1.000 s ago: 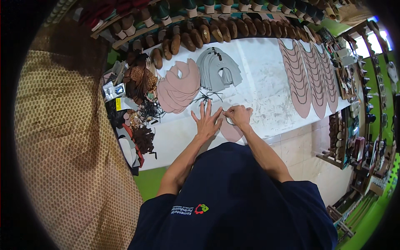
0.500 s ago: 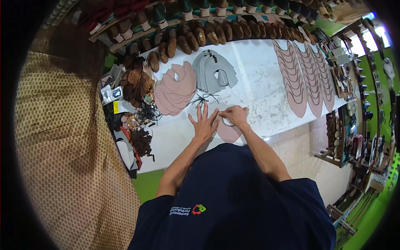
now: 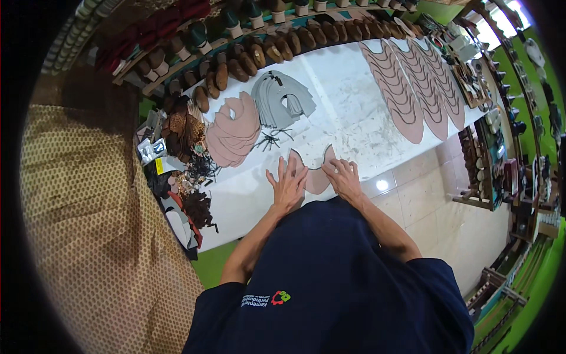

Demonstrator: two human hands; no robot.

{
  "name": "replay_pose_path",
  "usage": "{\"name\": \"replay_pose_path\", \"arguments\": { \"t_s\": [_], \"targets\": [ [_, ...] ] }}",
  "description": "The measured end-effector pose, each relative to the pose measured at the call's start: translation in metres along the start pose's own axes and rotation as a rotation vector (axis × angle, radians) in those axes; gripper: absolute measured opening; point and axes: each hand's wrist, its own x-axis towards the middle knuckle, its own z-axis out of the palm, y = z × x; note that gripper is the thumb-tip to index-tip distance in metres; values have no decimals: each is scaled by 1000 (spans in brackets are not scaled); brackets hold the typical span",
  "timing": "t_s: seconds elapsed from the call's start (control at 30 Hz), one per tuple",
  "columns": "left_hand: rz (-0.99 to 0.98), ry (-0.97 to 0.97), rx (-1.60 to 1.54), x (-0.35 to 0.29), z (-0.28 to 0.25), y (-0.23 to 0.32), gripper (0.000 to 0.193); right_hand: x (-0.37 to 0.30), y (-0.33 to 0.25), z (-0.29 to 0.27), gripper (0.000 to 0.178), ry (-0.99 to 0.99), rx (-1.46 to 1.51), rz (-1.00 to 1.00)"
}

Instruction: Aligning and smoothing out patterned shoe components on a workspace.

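Note:
A pink, U-shaped shoe upper piece (image 3: pixel 317 182) lies flat near the table's front edge, with dark edging along its inner curve. On its left arm rests my left hand (image 3: pixel 288 189), fingers spread and stretched out. My right hand (image 3: pixel 344 178) lies over the piece's right arm, its fingers slightly bent and apart, with nothing visibly gripped. Just beyond my left hand is a small heap of thin black strips (image 3: pixel 272 140). Fanned pink upper pieces (image 3: pixel 231 137) and a stack of grey ones (image 3: pixel 272 100) lie farther off to the left.
Three columns of overlapping pink pieces (image 3: pixel 407 128) lie at the table's right. Wooden shoe lasts (image 3: pixel 306 38) line its back edge. Scraps and dark trimmings (image 3: pixel 197 207) crowd the left end. A patterned curtain (image 3: pixel 82 224) hangs at left; shelving (image 3: pixel 480 171) stands at right.
My right hand has gone from pinching at the piece's inner edge to lying on its right arm, uncovering the dark-edged curve. My left hand stays on the left side. The view has shifted.

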Motion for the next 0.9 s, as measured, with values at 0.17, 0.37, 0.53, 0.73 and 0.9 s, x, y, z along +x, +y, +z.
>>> {"name": "replay_pose_path", "arguments": {
  "t_s": [0.17,0.37,0.53,0.73,0.9],
  "targets": [
    [-71,-19,-14,-1,-5,10,54,-2,0,0,39,11,24,50],
    [-389,20,-9,-3,-2,7,83,7,-1,7,39,197,-10,453],
    [-366,-47,-41,5,-6,13,76,10,-7,19,37,168,-154,405],
    [-490,133,-194,6,10,8,34,16,-10,13,24,150,-2,453],
    [-602,217,-279,15,14,6,20,23,-3,7,21,146,168,617]
  ]
}}
